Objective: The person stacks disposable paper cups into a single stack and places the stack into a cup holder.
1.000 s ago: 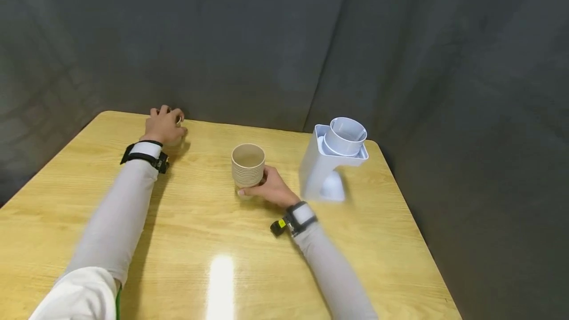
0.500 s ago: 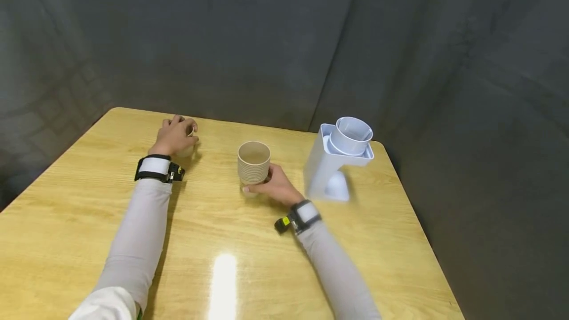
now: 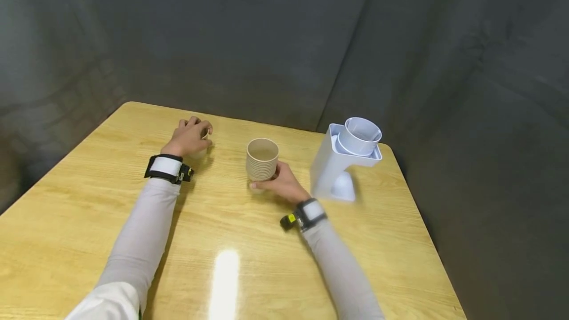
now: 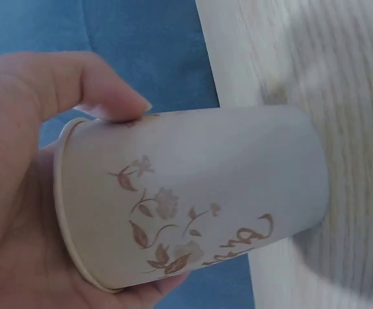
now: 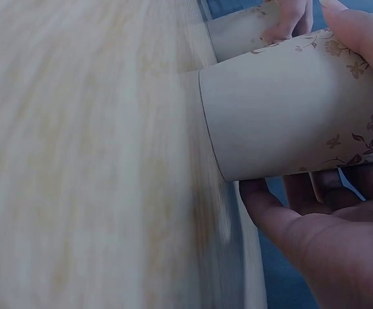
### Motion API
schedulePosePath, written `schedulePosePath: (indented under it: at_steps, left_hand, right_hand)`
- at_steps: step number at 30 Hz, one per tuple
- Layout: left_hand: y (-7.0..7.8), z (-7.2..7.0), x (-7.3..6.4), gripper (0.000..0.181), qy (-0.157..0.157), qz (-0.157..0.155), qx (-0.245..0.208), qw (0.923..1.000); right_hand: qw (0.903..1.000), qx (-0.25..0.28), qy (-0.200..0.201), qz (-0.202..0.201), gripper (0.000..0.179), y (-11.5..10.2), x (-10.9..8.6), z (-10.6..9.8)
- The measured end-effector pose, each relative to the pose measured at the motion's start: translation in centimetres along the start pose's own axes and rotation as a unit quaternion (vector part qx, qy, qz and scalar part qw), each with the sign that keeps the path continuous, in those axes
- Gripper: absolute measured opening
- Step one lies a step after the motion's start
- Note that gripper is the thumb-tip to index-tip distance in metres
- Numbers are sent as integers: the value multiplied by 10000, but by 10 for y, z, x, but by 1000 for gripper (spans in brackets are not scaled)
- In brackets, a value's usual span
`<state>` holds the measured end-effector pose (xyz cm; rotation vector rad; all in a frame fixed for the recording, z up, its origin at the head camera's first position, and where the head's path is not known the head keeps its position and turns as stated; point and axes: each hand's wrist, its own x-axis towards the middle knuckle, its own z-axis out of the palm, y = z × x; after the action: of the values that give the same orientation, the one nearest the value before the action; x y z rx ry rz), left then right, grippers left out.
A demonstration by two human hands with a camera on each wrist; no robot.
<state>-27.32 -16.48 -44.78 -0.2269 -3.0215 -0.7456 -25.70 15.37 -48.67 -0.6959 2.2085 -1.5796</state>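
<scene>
My left hand [image 3: 188, 138] grips a pale paper cup toward the far left of the table, its fingers curled round the upper part. Brown flowers and lettering decorate this paper cup [image 4: 193, 193] in the left wrist view; it is upright, its base at the tabletop. Near the table's middle, a stack of paper cups [image 3: 261, 166] stands upright, many rims nested together. My right hand [image 3: 284, 183] holds the stack low down, thumb in front and fingers behind. The lowest cup [image 5: 283, 116] fills much of the right wrist view, floral print near the thumb.
Right of the stack stands a white plastic holder [image 3: 326, 169] with a round tube [image 3: 360, 137] in its top and a rounded part at its foot. Dark cloth [image 3: 249, 48] hangs behind the wooden table [image 3: 133, 127].
My left hand has come back from the table's far edge, nearer to me, with the paper cup. The right hand keeps its hold on the stack. The head view has shifted slightly.
</scene>
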Motion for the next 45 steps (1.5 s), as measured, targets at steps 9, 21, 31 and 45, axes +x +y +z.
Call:
schedulePosePath:
  at_steps: [9, 21, 31, 45]
  left_hand:
    - [24, -2, -3, 35, -745, -210, 103, 9969]
    - [41, -8, -4, 31, -1055, 377, -51, 9937]
    - [57, -17, -7, 29, -466, 985, -165, 9939]
    - [86, -35, -19, 34, 1030, 1447, -470, 9830]
  right_hand:
    - [10000, -5, 6, -46, 64, 8, 1, -5]
    - [9999, -101, 22, -23, 64, 8, 3, -5]
    - [9999, -113, 50, -5, 64, 7, 5, -4]
    - [9999, -101, 40, 24, 61, 8, 5, -5]
